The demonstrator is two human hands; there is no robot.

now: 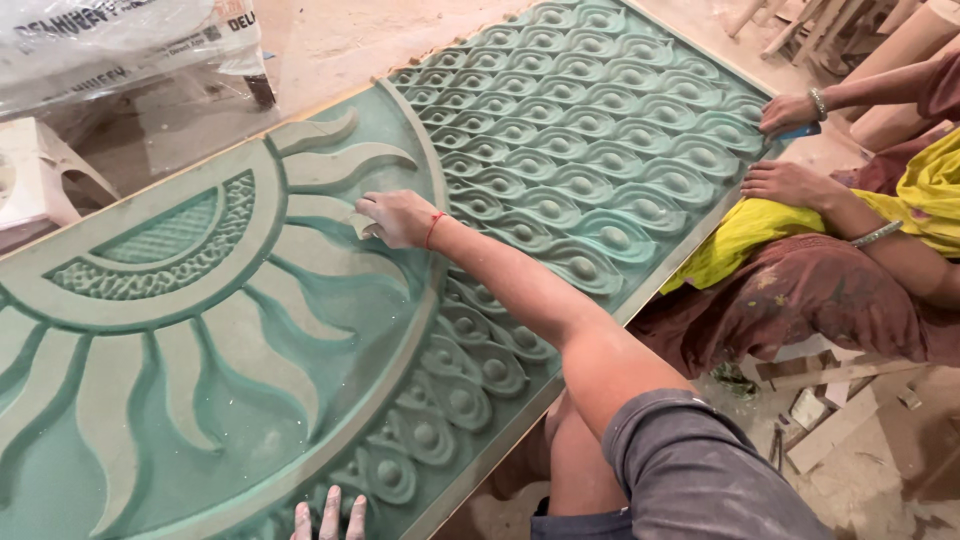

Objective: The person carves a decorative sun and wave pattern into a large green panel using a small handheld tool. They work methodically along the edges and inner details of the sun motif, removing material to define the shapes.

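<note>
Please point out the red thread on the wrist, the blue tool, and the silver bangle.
Red thread wrist band [434, 228], head view, its middle.
Small blue tool [800, 131], head view, its body.
Silver metal bangle [877, 234], head view, its band.

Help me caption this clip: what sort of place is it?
Likely a wood-carving workshop. A large green carved panel with a sun relief lies flat, the right hand rubs one ray, a co-worker's hand works its far edge, and wood offcuts litter the dusty floor.

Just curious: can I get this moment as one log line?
right hand: rubbing sun ray on carved panel | left hand: flat on panel edge | co-worker's hands: far edge
</note>
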